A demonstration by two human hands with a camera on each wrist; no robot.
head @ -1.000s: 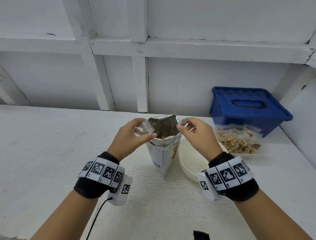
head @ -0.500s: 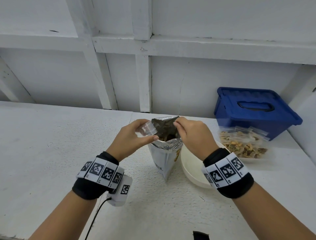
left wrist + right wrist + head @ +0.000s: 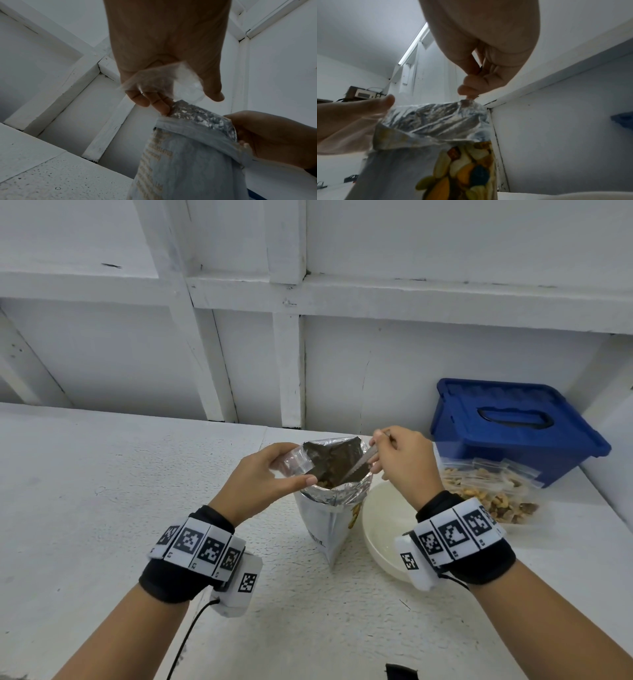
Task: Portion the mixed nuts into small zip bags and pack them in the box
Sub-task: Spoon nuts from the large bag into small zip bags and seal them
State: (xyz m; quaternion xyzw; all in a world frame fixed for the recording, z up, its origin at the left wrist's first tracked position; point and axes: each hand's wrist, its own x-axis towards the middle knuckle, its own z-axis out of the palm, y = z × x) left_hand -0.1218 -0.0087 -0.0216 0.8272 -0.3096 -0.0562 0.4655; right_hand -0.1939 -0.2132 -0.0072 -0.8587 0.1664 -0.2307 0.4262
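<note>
A: Where is the small zip bag [image 3: 295, 461]?

B: At the foil nut pouch's [image 3: 334, 510] mouth, mid-tabletop, pinched by the left hand [image 3: 263, 478]. A spoon [image 3: 359, 466] is gripped by the right hand [image 3: 400, 462].

A: The risk?

B: If the upright pouch is nudged, it could be tipped and nuts spilled.

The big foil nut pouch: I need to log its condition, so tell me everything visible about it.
The foil stand-up pouch of mixed nuts stands upright on the white table, its top open and the crinkled silver lining showing, with nuts down inside. Its outside is pale with printed text and a picture of nuts and fruit. A metal spoon held by the right hand dips into its mouth. The left hand holds a small clear zip bag at its rim. A cream bowl sits beside it.
</note>
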